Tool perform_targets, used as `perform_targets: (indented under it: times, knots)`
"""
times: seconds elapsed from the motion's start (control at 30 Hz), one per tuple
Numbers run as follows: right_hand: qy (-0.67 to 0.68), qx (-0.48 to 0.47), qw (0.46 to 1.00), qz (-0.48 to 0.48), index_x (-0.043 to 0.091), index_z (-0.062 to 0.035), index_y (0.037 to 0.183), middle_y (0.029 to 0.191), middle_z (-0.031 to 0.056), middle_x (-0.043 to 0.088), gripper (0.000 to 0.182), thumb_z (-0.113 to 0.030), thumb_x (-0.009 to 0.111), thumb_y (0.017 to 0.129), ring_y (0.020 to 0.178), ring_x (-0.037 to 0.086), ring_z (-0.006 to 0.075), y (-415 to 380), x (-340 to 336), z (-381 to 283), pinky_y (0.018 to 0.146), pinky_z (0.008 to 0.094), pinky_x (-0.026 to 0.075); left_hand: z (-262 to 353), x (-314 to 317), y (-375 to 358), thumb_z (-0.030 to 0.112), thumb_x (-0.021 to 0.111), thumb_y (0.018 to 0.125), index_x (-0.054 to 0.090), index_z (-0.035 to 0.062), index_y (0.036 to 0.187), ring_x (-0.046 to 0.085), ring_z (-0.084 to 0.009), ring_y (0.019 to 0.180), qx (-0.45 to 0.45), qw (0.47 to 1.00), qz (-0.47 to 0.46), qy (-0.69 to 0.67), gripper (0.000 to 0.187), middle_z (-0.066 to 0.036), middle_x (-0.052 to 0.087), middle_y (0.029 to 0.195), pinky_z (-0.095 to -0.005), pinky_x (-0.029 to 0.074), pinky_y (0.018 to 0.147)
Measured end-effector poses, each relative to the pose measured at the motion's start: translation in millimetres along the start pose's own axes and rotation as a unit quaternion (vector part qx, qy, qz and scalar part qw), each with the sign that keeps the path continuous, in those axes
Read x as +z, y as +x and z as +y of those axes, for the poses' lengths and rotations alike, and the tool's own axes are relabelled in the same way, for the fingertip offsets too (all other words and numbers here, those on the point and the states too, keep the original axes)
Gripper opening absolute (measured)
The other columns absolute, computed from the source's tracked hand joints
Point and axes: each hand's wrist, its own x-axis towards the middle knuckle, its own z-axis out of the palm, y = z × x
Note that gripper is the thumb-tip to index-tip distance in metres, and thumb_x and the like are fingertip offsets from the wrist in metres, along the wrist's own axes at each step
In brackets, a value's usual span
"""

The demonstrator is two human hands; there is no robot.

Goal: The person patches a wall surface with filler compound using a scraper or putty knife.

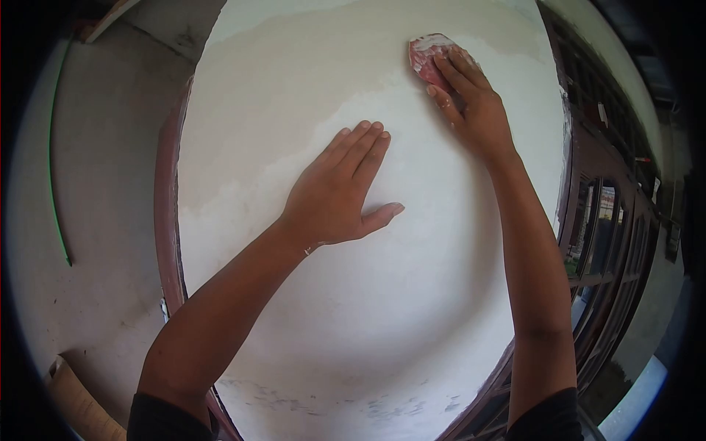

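A white plastered wall panel [412, 294] with beige patches in its upper part fills the middle of the head view. My left hand [331, 184] lies flat against it, thumb spread from the fingers, holding nothing. Higher up and to the right, my right hand [471, 103] presses a piece of reddish sandpaper [426, 62] onto the surface. White dust coats much of that piece, and my fingers hide its right part. Specks of white cling to my right fingers and left wrist.
Dark brown window frames [610, 220] with glass panes run along the right side. A brown wooden frame edge [168, 206] borders the panel on the left. Farther left, a green cord [51, 147] hangs before a grey surface, and a curved tan object [81, 400] is at lower left.
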Motion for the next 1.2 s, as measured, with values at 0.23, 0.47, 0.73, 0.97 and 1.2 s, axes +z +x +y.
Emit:
perform_targets:
  times: [0.23, 0.47, 0.73, 0.97, 1.2]
  knots:
    - [0.002, -0.018, 0.998, -0.061, 0.062, -0.0117, 0.137, 0.145, 0.0185, 0.054, 0.047, -0.032, 0.067, 0.095, 0.140, 0.046, 0.0341, -23, -19, 2, 0.116, 0.0427, 0.038, 0, 1, -1, 0.041, 0.072, 0.086, 0.043, -0.0084, 0.144, 0.042, -0.0381, 0.141, -0.001, 1.000, 0.002, 0.000, 0.082, -0.025, 0.047, 0.148, -0.0472, 0.035, 0.117]
    - [-0.003, 0.001, 1.000, -0.021, 0.062, -0.0112, 0.137, 0.146, 0.0178, 0.053, 0.046, -0.031, 0.068, 0.095, 0.140, 0.046, 0.0356, 2, -6, 4, 0.115, 0.0429, 0.039, 0, 0, 1, 0.041, 0.072, 0.086, 0.043, -0.0084, 0.144, 0.043, -0.0378, 0.141, 0.003, 1.000, -0.002, 0.001, 0.081, -0.026, 0.047, 0.147, -0.0468, 0.035, 0.117]
    - [0.040, 0.004, 0.999, -0.002, 0.061, -0.0124, 0.138, 0.146, 0.0172, 0.053, 0.048, -0.032, 0.068, 0.095, 0.139, 0.046, 0.0345, -25, -20, 7, 0.114, 0.0423, 0.040, 1, 1, -2, 0.042, 0.071, 0.087, 0.043, -0.0082, 0.144, 0.043, -0.0370, 0.140, -0.003, 1.000, 0.008, -0.004, 0.081, -0.025, 0.047, 0.147, -0.0463, 0.035, 0.117]
    - [-0.009, -0.011, 0.999, -0.052, 0.062, -0.0118, 0.137, 0.145, 0.0160, 0.055, 0.047, -0.032, 0.068, 0.095, 0.140, 0.046, 0.0325, 1, -3, 1, 0.114, 0.0420, 0.041, 0, 0, -1, 0.043, 0.071, 0.087, 0.044, -0.0080, 0.143, 0.044, -0.0368, 0.140, -0.003, 1.000, 0.002, 0.002, 0.080, -0.024, 0.048, 0.147, -0.0460, 0.036, 0.117]
    - [0.028, -0.007, 1.000, 0.002, 0.062, -0.0113, 0.136, 0.145, 0.0147, 0.056, 0.048, -0.031, 0.070, 0.093, 0.139, 0.047, 0.0339, -12, -13, 5, 0.114, 0.0422, 0.040, 1, 1, -2, 0.042, 0.071, 0.087, 0.044, -0.0082, 0.143, 0.045, -0.0371, 0.139, -0.001, 1.000, 0.011, 0.000, 0.080, -0.024, 0.048, 0.147, -0.0465, 0.037, 0.116]
